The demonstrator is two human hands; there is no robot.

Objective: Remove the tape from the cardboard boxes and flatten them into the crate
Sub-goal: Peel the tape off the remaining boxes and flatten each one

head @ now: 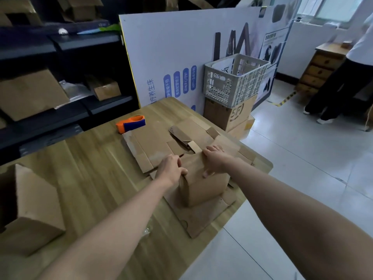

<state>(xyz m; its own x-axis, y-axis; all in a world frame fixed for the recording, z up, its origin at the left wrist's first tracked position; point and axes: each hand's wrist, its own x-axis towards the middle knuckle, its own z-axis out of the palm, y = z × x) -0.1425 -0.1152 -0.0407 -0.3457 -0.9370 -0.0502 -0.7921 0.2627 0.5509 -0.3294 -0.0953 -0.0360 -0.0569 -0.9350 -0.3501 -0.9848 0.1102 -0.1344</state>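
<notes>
Cardboard box gripped on top
Its top edges are clasped by the left hand and right hand, above flattened cardboard.

A: Where does your view sit?
B: On your head, wide-angled, facing forward and down along both forearms onto the wooden table.
A: How near?
B: Close. Your left hand and right hand grip the cardboard box mid-frame, with the crate farther ahead, right of centre
</notes>
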